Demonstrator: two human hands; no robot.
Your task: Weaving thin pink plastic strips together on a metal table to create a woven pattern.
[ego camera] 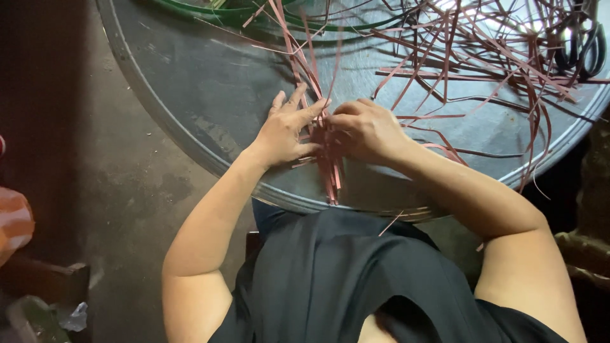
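We see our left hand [286, 130] lying flat with fingers spread, pressing down on a bundle of thin reddish-brown strips [327, 162] near the front edge of the round grey metal worktop [210, 101], while our right hand [365, 130] has its grip curled together on the same strips just beside it. The bundle runs from the middle of the worktop toward us, ends overhanging the rim. More loose strips [483, 57] lie tangled across the far right, with green hoops [254, 16] at the top.
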